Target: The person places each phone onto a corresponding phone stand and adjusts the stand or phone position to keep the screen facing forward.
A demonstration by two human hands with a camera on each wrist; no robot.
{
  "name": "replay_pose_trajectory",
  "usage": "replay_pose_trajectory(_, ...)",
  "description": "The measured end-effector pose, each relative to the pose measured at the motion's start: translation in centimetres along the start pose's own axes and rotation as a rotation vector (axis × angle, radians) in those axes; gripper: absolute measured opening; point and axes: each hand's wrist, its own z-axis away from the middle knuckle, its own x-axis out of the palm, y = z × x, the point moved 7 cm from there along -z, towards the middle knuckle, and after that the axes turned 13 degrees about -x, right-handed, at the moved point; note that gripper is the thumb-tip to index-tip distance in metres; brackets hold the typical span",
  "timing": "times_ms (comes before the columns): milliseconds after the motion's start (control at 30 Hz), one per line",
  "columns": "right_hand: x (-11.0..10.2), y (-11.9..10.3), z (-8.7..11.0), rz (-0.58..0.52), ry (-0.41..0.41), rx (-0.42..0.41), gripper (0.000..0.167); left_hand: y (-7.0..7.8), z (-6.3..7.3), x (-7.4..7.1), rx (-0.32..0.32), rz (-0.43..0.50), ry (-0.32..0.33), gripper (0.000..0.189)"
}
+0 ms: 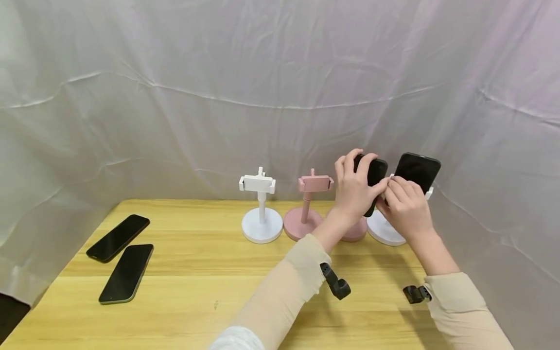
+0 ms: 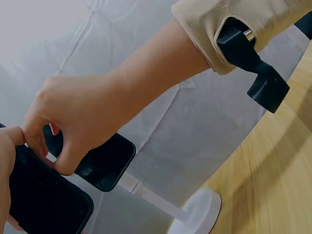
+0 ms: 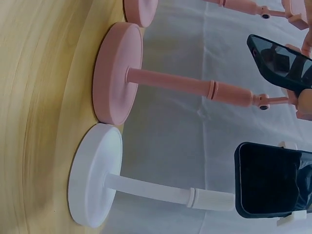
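My left hand (image 1: 355, 187) grips a black phone (image 1: 376, 172), fingers over its far edge, above the right-hand pink phone stand (image 3: 165, 80). The phone lies against that stand's clamp (image 3: 303, 116); in the right wrist view the clamp's ends show past its sides. My right hand (image 1: 407, 206) has thumb and fingers curled together at the phone's near-right edge, pinching the clamp's end there; the hands meet at the fingertips. In the left wrist view the right hand (image 2: 80, 109) covers part of the phone. Beside it, a white phone stand (image 3: 146, 187) holds another black phone (image 1: 417, 170).
Left of the hands stand another pink phone stand (image 1: 316, 183) and a white one (image 1: 258, 183), their clamps holding nothing. Two black phones, one farther (image 1: 118, 238) and one nearer (image 1: 127, 273), lie at the wooden table's left side. A grey curtain (image 1: 197, 121) hangs behind the table (image 1: 188, 311).
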Motion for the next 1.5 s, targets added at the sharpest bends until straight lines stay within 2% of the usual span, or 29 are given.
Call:
replay_pose_trajectory(367,-0.5,0.4,-0.2,-0.004,-0.017,-0.009,0.028,0.6,-0.2,0.2,0.033,-0.095,0.026,0.052)
replay_pose_trajectory(600,-0.7,0.5,-0.2,-0.012,-0.028,-0.020,0.028,0.9,-0.2,0.3,0.029,-0.106,-0.004,0.053)
replay_pose_trajectory(867,-0.8,0.1,0.0,-0.022,-0.046,-0.033,0.023,0.7,0.0,0.6,0.030,-0.154,0.032,0.052)
replay_pose_trajectory(1133,-0.5,-0.3,0.6,-0.024,-0.076,0.059,0.017,0.3,0.1,0.8,0.012,-0.141,0.042,0.053)
replay_pose_trajectory(1500,-0.1,-0.8,1.0,-0.003,-0.020,0.208,0.013,0.2,0.0,0.8,-0.006,-0.123,0.050,0.052)
